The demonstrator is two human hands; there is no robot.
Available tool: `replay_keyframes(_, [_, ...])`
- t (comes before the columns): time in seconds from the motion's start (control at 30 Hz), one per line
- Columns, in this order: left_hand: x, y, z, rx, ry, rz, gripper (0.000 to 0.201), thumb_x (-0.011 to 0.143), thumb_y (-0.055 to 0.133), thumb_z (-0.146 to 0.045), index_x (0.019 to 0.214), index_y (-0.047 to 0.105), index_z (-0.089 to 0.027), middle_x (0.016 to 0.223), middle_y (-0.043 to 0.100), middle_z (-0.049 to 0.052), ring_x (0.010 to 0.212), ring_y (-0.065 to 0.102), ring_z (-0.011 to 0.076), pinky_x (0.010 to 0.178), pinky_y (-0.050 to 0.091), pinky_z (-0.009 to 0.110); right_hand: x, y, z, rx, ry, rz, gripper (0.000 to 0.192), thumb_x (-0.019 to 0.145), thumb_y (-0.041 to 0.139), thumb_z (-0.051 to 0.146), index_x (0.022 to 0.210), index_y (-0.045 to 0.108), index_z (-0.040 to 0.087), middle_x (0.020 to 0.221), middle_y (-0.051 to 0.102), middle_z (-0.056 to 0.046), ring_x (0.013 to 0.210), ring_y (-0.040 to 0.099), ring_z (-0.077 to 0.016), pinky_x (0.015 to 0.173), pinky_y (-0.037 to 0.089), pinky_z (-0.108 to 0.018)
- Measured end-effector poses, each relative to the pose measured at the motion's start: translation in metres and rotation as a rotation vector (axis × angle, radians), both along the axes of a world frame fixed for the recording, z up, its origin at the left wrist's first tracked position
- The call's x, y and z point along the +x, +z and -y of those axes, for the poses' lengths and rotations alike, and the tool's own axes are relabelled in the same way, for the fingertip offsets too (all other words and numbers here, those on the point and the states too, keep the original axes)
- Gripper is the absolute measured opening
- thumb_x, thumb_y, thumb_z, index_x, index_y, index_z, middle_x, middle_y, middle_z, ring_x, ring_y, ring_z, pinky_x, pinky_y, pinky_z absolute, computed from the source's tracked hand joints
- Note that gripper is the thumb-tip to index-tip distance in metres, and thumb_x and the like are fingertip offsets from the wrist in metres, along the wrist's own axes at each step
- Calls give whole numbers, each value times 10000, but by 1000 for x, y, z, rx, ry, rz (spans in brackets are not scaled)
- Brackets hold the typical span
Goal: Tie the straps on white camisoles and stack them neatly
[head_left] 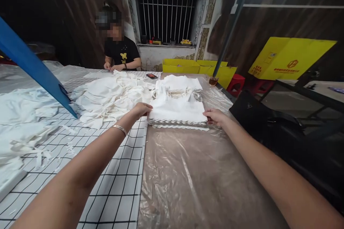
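A flat stack of folded white fabric pieces (177,109) lies on the plastic-covered table (193,179), its layered edges facing me. My left hand (140,109) grips the stack's near left corner, with a bracelet on that wrist. On the other side, my right hand (215,116) holds the near right corner. Both arms reach forward across the table.
A loose heap of white cloth and strips (107,96) covers the checked tabletop (115,186) at left. A blue bar (32,66) slants in from the upper left. A person in a black shirt (122,53) works at the far end. A phone (152,76), a glass (213,81), yellow boxes (287,59), a red stool (235,82).
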State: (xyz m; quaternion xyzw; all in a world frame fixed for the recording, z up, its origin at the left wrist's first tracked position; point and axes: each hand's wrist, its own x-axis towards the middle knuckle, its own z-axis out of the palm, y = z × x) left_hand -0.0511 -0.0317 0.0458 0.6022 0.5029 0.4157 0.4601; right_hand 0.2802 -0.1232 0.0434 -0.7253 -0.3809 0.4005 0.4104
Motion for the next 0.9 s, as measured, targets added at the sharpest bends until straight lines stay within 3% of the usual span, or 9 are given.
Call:
replay_keyframes(0.1, [-3,-13,0,-96,37,-150,51,706,667,-28,734,651,-67,616,607,35,654,611,177,692,536,337,7,-18,5,1,-6,92,254,706,745,253,721,495,212,524,525,43,456,498,-110,463,445,-239])
replay_keyframes(0.2, [3,-9,0,-43,91,-254,148,706,703,-101,853,685,-96,955,687,127,980,637,279,935,486,420,10,-20,1,74,-42,260,196,727,723,272,789,547,211,707,637,-26,652,621,-181,600,512,-298])
replay_keyframes(0.27, [12,-8,0,124,56,-386,281,783,669,-202,1059,687,-150,1318,587,139,1271,494,307,1122,320,447,3,-19,-5,205,5,525,209,789,664,302,968,610,210,1042,686,-114,996,642,-271,846,518,-397])
replay_keyframes(0.33, [24,-11,-1,307,-51,-608,438,887,562,-330,1314,572,-232,1557,356,80,1453,256,288,1197,125,482,-9,-19,-15,296,133,815,407,872,561,366,1251,560,217,1416,516,-145,1337,438,-322,1083,358,-490])
replay_keyframes(0.4, [36,-17,-5,355,-170,-846,553,954,413,-431,1477,380,-257,1626,177,56,1504,89,273,1191,36,537,-21,-21,-27,226,272,968,568,930,446,437,1452,394,218,1589,276,-115,1478,195,-310,1175,182,-522])
replay_keyframes(0.47, [44,-24,-13,259,-240,-977,626,976,289,-490,1538,241,-220,1634,109,76,1509,34,272,1181,45,564,-28,-24,-39,64,351,986,634,955,355,475,1523,275,205,1623,170,-96,1501,95,-289,1193,121,-518])
replay_keyframes(0.67, [53,-27,-16,177,-304,-1018,745,954,209,-583,1555,134,-150,1633,55,117,1507,-13,292,1170,34,595,-19,-38,-60,-53,360,964,636,965,242,472,1526,289,175,1611,211,-87,1486,171,-301,1185,187,-499])
replay_keyframes(0.8, [40,-23,-16,295,-277,-980,638,952,327,-580,1483,331,-225,1593,275,103,1468,205,299,1157,121,580,-13,-37,-53,40,284,979,680,936,281,493,1499,324,114,1587,268,-146,1471,216,-329,1180,189,-530])
replay_keyframes(0.9, [0,-15,-26,396,99,-907,341,950,471,-405,1226,577,-234,1345,578,78,1243,490,239,1078,309,432,-10,-36,-15,337,180,938,654,920,311,496,1471,359,147,1523,387,-172,1422,325,-358,1143,270,-566])
